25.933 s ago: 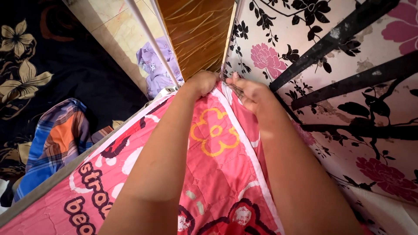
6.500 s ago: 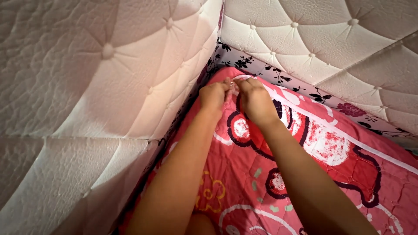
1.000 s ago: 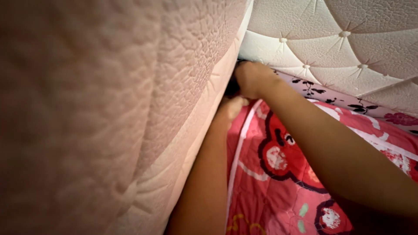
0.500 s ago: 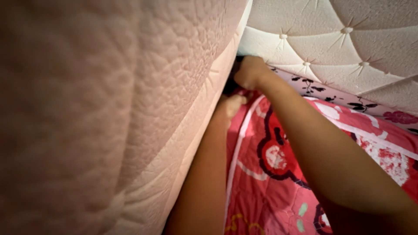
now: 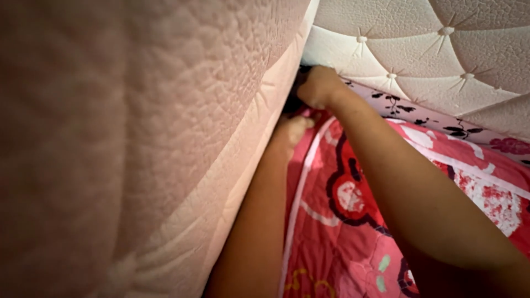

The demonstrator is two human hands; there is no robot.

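hands: 2 | pink quilt: 1 | tufted padded panels: 2

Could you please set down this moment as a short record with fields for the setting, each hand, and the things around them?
setting: corner where two cream tufted padded panels meet, seen from above
left hand: at the corner, on the edge of the pink quilt, against the left padded panel; grip hidden
right hand: curled into the corner gap above the left hand; what it grips cannot be seen
quilt: pink, red and white cartoon print, white piping along its edge
behind: rear padded panel, with a black-and-pink floral sheet showing below it
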